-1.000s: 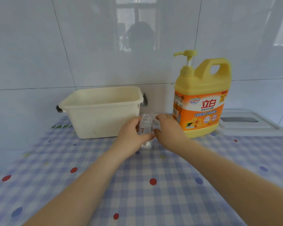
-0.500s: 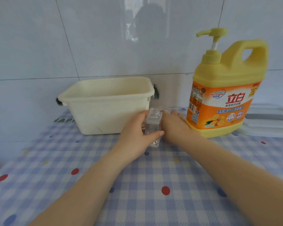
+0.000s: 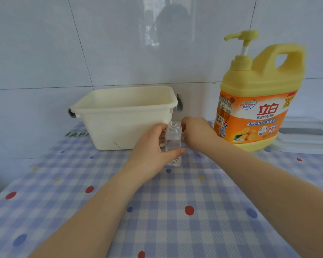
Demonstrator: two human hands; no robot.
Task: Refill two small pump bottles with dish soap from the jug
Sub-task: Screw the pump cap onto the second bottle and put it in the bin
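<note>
Two bare forearms reach across the checked surface [image 3: 175,211]. The left hand [image 3: 153,153] curls its fingers [image 3: 175,152] round a small clear bottle [image 3: 172,138], upright and uncapped. The right hand [image 3: 196,131] lies just behind; whether its fingers grip cannot be told. Farther back stand a cream tub [image 3: 125,116] and the yellow jug [image 3: 257,101].

A clear, uncapped small bottle [image 3: 173,144] stands upright left of the yellow pump-topped soap jug [image 3: 255,101].
</note>
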